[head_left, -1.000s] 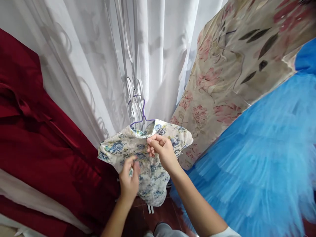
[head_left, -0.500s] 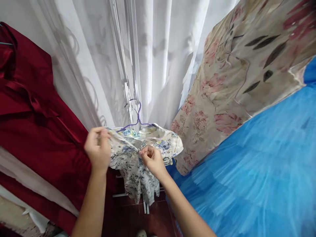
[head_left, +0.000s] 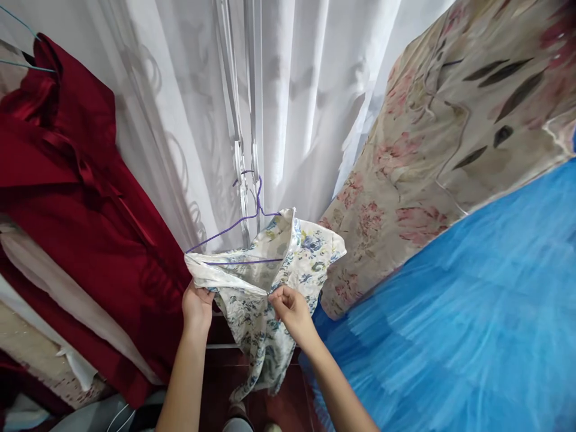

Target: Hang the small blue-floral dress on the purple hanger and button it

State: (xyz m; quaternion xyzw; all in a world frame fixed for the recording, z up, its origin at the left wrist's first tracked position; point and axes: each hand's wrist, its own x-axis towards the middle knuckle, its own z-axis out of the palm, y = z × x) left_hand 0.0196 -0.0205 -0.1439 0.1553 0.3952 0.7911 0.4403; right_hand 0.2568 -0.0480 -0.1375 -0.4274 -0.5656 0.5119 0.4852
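A white blouse (head_left: 310, 258) with a blue and yellow floral print hangs from a purple wire hanger (head_left: 225, 231). Its right shoulder covers one end of the hanger, while the left part of the neckline has slid down, baring the hanger's left arm and lower bar. My left hand (head_left: 197, 306) grips the blouse just below the hanger's left tip, with its fingers partly hidden by the cloth. At the front of the neckline, my right hand (head_left: 288, 306) pinches the edge between thumb and fingertips.
Dark red garments (head_left: 108, 198) hang at the left. A beige floral dress (head_left: 405, 180) and a layered blue tulle skirt (head_left: 468, 312) fill the right side. White curtains (head_left: 297, 108) and a metal stand pole (head_left: 254, 90) are behind; reddish floor tiles (head_left: 283, 402) lie below.
The blouse's left neckline has dropped off the hanger's arm, exposing it. My left hand has moved down and right to under the hanger tip; my right hand still pinches the neckline, slightly lower.
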